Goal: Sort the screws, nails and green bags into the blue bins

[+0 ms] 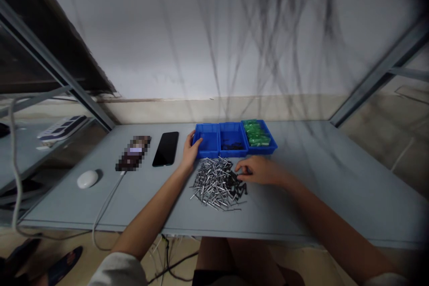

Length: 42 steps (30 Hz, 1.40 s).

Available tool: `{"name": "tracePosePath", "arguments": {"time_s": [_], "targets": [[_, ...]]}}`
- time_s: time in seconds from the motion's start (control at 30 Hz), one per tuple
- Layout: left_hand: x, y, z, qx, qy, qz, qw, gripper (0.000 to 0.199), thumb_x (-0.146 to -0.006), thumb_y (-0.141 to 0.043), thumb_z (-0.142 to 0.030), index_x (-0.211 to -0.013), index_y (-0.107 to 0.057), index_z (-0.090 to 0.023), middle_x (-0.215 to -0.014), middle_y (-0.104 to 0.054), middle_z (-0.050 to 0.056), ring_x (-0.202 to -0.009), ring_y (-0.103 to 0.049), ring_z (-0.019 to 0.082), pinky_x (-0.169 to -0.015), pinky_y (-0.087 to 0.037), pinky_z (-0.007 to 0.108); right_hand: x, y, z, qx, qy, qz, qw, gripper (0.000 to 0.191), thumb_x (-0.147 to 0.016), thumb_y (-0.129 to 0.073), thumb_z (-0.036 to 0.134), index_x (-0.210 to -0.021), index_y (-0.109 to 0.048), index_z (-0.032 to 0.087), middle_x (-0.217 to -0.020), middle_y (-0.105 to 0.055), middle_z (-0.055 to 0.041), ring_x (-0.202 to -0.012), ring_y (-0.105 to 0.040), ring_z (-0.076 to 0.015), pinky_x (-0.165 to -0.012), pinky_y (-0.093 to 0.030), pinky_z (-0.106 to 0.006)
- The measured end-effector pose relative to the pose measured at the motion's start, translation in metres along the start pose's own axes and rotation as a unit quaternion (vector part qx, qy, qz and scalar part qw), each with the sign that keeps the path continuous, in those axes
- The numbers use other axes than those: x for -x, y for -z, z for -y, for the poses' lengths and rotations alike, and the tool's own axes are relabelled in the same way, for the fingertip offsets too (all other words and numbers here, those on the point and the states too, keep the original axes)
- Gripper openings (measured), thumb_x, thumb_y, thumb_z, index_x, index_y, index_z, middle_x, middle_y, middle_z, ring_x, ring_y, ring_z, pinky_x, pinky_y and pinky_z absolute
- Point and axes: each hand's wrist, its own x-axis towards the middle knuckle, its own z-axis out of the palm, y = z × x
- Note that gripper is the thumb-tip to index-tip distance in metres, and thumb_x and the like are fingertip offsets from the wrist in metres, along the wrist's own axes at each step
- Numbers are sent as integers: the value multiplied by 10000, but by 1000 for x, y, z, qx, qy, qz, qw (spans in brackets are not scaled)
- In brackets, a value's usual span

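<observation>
Head view on my monitor: the right hand's fingers (241,169) are drawn close together just above the black pieces (238,185) at the edge of the pile, and I cannot tell whether they are pinching one. That right hand (259,170) reaches in from the right side of the frame. The pile itself is a loose heap of silver metal pins (214,185) lying on the grey desk (321,205), with the black pieces mixed along its right side.

The left hand (191,151) sits just above the heap, its fingers (197,139) curled at the rim of the left blue plastic bin (209,140). That bin touches a middle blue bin (233,139) holding dark small parts (229,145), then a right blue bin (259,136) filled with green packets (256,133). I can read no writing on them at this resolution.

Further left lie a black smartphone (166,149), a pixelated object (133,153) I cannot make out, and a white mouse (87,179). A white cable (107,203) trails off the desk's front edge.
</observation>
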Motion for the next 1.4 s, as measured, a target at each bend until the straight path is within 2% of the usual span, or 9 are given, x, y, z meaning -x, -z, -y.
{"name": "tracePosePath", "arguments": {"time_s": [0.5, 0.7, 0.87, 0.97, 1.07, 1.17, 1.23, 1.3, 1.4], "targets": [[0, 2, 2, -1, 6, 10, 1000, 513, -749, -689, -281, -1247, -580, -229, -1326, -592, 93, -1253, -531, 258, -1089, -399, 428, 3, 9, -6, -77, -10, 99, 992, 399, -716, -789, 367, -1066, -727, 187, -746, -691, -16, -611, -565, -123, -555, -381, -243], [0, 2, 1, -4, 11, 13, 1000, 513, -743, -693, -285, -1240, -579, -228, -1332, -586, 93, -1257, -527, 259, -1089, -397, 423, 0, 0, -13, -67, 7, 67, 995, 260, -768, -743, 324, -989, -743, 189, -765, -697, -26, -647, -591, -134, -581, -404, -243], [0, 1, -1, -32, 2, 5, 999, 486, -770, -666, -275, -1243, -561, -238, -1344, -570, 93, -1290, -493, 261, -1116, -355, 430, -3, -3, -13, -84, 1, 28, 996, 244, -846, -661, 368, -991, -739, 188, -824, -718, -48, -695, -612, -148, -614, -425, -253], [10, 2, -15, -105, -80, -48, 990, 516, -791, -665, -317, -1285, -530, -261, -1434, -481, 97, -1375, -383, 283, -1159, -270, 456, -5, -3, -13, -95, 5, 13, 995, 263, -894, -589, 384, -960, -735, 177, -820, -719, -54, -697, -609, -151, -619, -419, -259], [33, 1, -37, -208, -265, -42, 941, 520, -815, -658, -358, -1306, -523, -257, -1479, -426, 104, -1389, -346, 290, -1178, -208, 474, -7, -3, -11, -99, -1, -14, 995, 298, -921, -536, 390, -873, -721, 161, -727, -682, -37, -641, -566, -145, -580, -378, -260], [67, -7, -52, -251, -420, 113, 865, 297, -894, -551, -322, -1170, -606, -229, -1207, -643, 97, -1165, -560, 237, -1050, -388, 438, -9, -4, -9, -132, -5, -46, 990, 340, -929, -518, 426, -808, -681, 153, -666, -636, -18, -609, -536, -140, -559, -357, -259], [90, -14, -54, -254, -507, 255, 784, 268, -891, -551, -309, -1125, -628, -205, -1088, -693, 88, -1040, -618, 206, -948, -453, 374, -10, -4, -8, -187, -2, -58, 981, 363, -920, -521, 475, -805, -650, 156, -664, -619, -10, -593, -531, -132, -543, -369, -250], [111, -21, -51, -259, -572, 379, 680, 298, -883, -561, -381, -1104, -647, -201, -1067, -708, 79, -1005, -625, 195, -902, -461, 340, -10, -3, -6, -267, -7, -62, 962, 386, -908, -516, 535, -846, -617, 169, -686, -621, -3, -546, -531, -118, -507, -389, -240], [129, -27, -42, -312, -592, 468, 578, 365, -909, -511, -437, -1139, -647, -187, -1177, -684, 79, -1080, -602, 197, -933, -436, 341, -12, -1, -3, -400, -40, -85, 912, 410, -895, -493, 606, -891, -548, 199, -681, -639, 10, -438, -522, -102, -429, -385, -229]]}}
